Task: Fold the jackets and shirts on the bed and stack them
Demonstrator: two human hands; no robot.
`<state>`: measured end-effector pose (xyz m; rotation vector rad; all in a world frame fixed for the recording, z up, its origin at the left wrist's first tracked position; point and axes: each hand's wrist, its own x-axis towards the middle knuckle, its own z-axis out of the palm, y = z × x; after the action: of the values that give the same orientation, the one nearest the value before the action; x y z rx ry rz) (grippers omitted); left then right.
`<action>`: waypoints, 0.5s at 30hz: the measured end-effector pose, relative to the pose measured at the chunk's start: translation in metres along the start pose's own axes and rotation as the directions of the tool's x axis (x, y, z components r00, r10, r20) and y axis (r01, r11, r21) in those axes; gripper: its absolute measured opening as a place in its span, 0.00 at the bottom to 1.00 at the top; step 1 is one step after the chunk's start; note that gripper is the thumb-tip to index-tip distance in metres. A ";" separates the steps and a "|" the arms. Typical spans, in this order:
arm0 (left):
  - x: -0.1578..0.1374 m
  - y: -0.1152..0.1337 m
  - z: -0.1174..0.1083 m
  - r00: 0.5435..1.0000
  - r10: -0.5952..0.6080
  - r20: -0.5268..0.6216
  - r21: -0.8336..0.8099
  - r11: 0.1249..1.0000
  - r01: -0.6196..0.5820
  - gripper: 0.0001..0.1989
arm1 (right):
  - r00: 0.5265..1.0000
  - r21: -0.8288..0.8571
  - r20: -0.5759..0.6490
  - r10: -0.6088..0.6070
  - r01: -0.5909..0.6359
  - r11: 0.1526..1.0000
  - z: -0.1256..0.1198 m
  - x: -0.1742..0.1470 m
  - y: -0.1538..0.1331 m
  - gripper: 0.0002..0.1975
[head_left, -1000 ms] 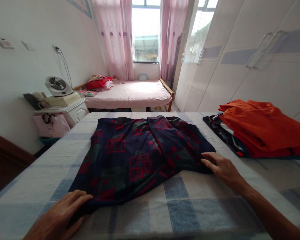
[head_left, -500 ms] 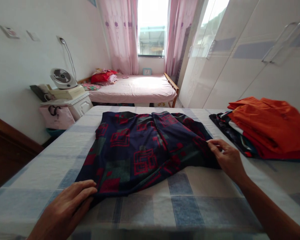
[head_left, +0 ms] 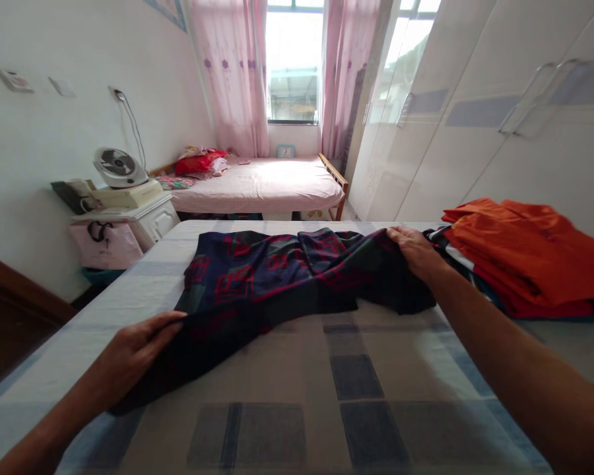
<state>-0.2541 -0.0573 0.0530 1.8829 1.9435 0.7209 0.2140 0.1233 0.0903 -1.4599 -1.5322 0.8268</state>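
Observation:
A dark navy garment [head_left: 277, 264] with red and green geometric patterns lies in folds across the checked bedspread; its exact kind is unclear. My left hand [head_left: 141, 346] pinches the near left part of its edge, slightly raised, and cloth hangs down from the fingers towards the front. At the far right side, my right hand [head_left: 413, 251] grips another part of the same garment between thumb and fingers. Between the hands the near edge is lifted and folded over, so the darker underside shows. Just beyond my right hand sits a stack of folded clothes [head_left: 529, 257] with orange on top.
The blue-and-white checked bedspread [head_left: 287, 409] covers the bed under the garment. Behind it stands a second bed [head_left: 267, 181] with a pink sheet. A fan [head_left: 120, 166] rests on a white cabinet [head_left: 153, 221] at left. A white wardrobe [head_left: 475, 152] lines the right side.
My left hand has lifted the garment's near edge and moved up with it. My right hand has moved away from me and leftward, folding the right part over. The view has tilted slightly.

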 end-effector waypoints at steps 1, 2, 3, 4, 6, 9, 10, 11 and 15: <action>0.011 0.002 -0.005 0.999 -0.035 0.007 -0.016 0.999 0.035 0.19 | 1.000 -0.024 0.000 0.026 -0.026 0.999 0.002 0.008 0.004 0.15; 0.019 0.002 -0.008 0.998 -0.066 0.019 -0.033 0.997 0.067 0.20 | 0.999 -0.061 0.008 0.048 -0.047 0.997 0.003 0.012 0.009 0.16; 0.024 0.000 -0.010 0.994 -0.107 0.032 -0.048 0.993 0.108 0.21 | 0.998 -0.101 0.019 0.067 -0.065 0.993 0.003 0.013 0.017 0.17; 0.024 -0.005 -0.010 0.987 -0.160 0.031 -0.067 0.985 0.162 0.21 | 0.996 -0.143 0.038 0.083 -0.076 0.987 0.002 0.009 0.025 0.19; 0.015 -0.019 -0.005 0.961 -0.277 -0.013 -0.129 0.953 0.273 0.20 | 0.991 -0.242 0.088 0.098 -0.074 0.967 -0.004 -0.006 0.042 0.24; -0.010 -0.042 0.004 0.902 -0.428 -0.055 -0.283 0.873 0.397 0.17 | 0.987 -0.393 0.139 0.080 -0.019 0.920 -0.015 -0.033 0.062 0.27; -0.018 -0.046 0.007 0.874 -0.484 -0.037 -0.359 0.823 0.440 0.17 | 0.984 -0.419 0.157 0.082 -0.009 0.908 -0.017 -0.041 0.066 0.26; -0.024 -0.047 0.009 0.843 -0.538 0.010 -0.439 0.755 0.488 0.18 | 0.980 -0.420 0.176 0.092 -0.010 0.908 -0.018 -0.046 0.068 0.25; -0.021 -0.024 0.007 0.798 -0.589 0.125 -0.610 0.589 0.530 0.19 | 0.969 -0.173 0.227 0.100 -0.061 0.983 -0.012 -0.049 0.061 0.21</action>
<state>-0.2683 -0.0770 0.0321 0.7731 1.8623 1.0698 0.2498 0.0802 0.0344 -1.5976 -1.7622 0.9691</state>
